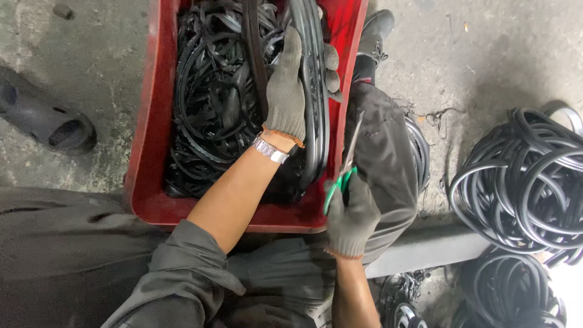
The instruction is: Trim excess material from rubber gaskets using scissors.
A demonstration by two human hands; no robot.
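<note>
**Rough concrete floor, cluttered at the edges**

The floor (480, 54) is bare grey concrete, stained, pitted and scattered with small debris. A dark rubber clog (45, 118) lies on it at the left, well apart from everything else. On the right, heaps of coiled black rubber rings (522, 182) sit on the floor, with more coils (510, 291) below them near the lower corner. A pale grey beam (425, 249) runs between the two heaps. Bright light washes out the lower right corner.
</note>
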